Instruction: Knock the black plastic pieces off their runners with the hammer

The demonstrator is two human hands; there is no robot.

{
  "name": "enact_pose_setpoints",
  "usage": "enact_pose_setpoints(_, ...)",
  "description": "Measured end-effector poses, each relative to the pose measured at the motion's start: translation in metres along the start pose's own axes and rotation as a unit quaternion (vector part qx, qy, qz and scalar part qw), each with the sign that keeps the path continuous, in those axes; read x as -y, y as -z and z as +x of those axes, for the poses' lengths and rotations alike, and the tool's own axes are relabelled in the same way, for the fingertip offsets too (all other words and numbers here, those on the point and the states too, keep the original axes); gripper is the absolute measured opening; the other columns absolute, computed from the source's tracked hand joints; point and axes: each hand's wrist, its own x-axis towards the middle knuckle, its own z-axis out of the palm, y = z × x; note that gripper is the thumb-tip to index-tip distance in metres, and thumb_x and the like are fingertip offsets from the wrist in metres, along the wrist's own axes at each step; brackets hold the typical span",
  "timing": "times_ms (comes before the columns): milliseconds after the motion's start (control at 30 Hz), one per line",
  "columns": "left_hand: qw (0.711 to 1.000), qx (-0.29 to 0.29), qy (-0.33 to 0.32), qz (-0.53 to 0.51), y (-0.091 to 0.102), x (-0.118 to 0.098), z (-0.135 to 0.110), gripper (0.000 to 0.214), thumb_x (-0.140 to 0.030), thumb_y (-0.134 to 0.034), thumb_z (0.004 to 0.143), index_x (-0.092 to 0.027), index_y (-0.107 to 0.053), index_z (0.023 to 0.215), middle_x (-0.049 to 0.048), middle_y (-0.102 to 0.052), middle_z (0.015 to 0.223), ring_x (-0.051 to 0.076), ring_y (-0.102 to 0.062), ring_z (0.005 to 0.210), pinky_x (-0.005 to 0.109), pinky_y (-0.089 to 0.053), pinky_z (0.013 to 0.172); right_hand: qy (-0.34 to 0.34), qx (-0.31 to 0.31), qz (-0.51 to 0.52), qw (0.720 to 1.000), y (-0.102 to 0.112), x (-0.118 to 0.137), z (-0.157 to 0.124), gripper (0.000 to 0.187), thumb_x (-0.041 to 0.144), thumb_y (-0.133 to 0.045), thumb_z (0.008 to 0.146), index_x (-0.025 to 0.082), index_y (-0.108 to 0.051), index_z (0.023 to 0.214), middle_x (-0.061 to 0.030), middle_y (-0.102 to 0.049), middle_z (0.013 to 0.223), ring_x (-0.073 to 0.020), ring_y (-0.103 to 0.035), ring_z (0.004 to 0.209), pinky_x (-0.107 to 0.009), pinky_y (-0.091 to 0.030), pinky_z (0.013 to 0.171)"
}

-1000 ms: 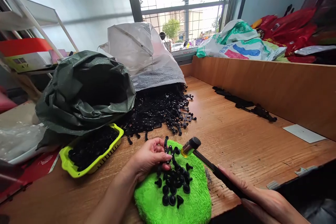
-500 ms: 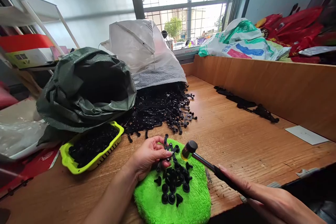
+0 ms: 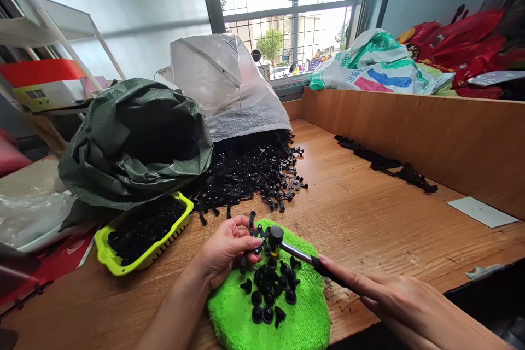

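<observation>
My left hand (image 3: 232, 246) pinches a black plastic bracket with several arms (image 3: 259, 231) over the upper left of a green fluffy cloth (image 3: 303, 306). In my right hand (image 3: 381, 290) is a small mallet (image 3: 301, 254), gripped by its black handle with the forefinger laid along it. The mallet's black and amber head is at the bracket's right side; I cannot tell whether they touch. Several black suction cups (image 3: 268, 314) lie loose on the cloth just below, some on their sides.
A yellow-green basket (image 3: 186, 213) of small black parts stands left of my left hand. Behind it are a dark green sack (image 3: 94, 164) and a white sack (image 3: 254, 104), with a heap of black brackets (image 3: 238, 175) spilling out. A wooden board (image 3: 430, 131) edges the table's right side.
My right hand has brought the mallet left and slightly down, its head now beside the bracket. My left hand, still pinching the bracket, has shifted slightly left.
</observation>
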Motion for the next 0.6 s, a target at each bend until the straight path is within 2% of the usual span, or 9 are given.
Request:
enact_pose_setpoints(167,1.000,0.013,-0.003,-0.007,-0.002,0.000,-0.002,0.045,-0.018,-0.082,0.052,-0.014,-0.047,0.080,-0.0039,-0.059,0.059,0.003,-0.051,0.039,0.017,-0.048,0.046,-0.001,0.007,0.044,0.999,-0.005,-0.011,-0.006,0.047,0.033,-0.020,0.095,0.033,-0.021,0.141,0.0003,-0.044,0.133,-0.0267,-0.042,0.118,-0.044,-0.031,0.099)
enact_pose_setpoints(300,1.000,0.025,0.000,-0.007,-0.004,-0.001,-0.002,0.044,-0.018,-0.081,0.052,-0.015,-0.045,0.079,-0.0049,-0.057,0.057,0.004,-0.051,0.039,0.016,-0.045,0.045,-0.022,0.004,0.056,0.998,-0.009,-0.020,-0.014,0.047,0.041,-0.018,0.094,0.035,-0.019,0.141,0.0030,-0.039,0.137,-0.0255,-0.036,0.123,-0.043,-0.028,0.102)
enact_pose_setpoints(433,1.000,0.026,0.010,0.002,-0.004,0.002,0.000,0.044,-0.017,-0.080,0.054,-0.015,-0.044,0.079,-0.0042,-0.057,0.059,0.006,-0.054,0.040,0.014,-0.042,0.042,-0.022,0.002,0.071,0.997,-0.013,-0.025,-0.016,0.046,0.041,-0.018,0.095,0.038,-0.018,0.141,0.0072,-0.032,0.140,-0.0223,-0.031,0.125,-0.036,-0.027,0.103)
enact_pose_setpoints(600,0.999,0.017,0.009,0.027,-0.003,0.004,0.001,0.042,-0.018,-0.079,0.054,-0.016,-0.044,0.077,-0.0056,-0.055,0.054,0.006,-0.054,0.039,0.014,-0.043,0.040,-0.024,-0.012,0.082,0.996,-0.011,-0.020,-0.017,0.045,0.040,-0.023,0.095,0.039,-0.021,0.140,0.0100,-0.029,0.141,-0.0208,-0.028,0.126,-0.031,-0.024,0.104)
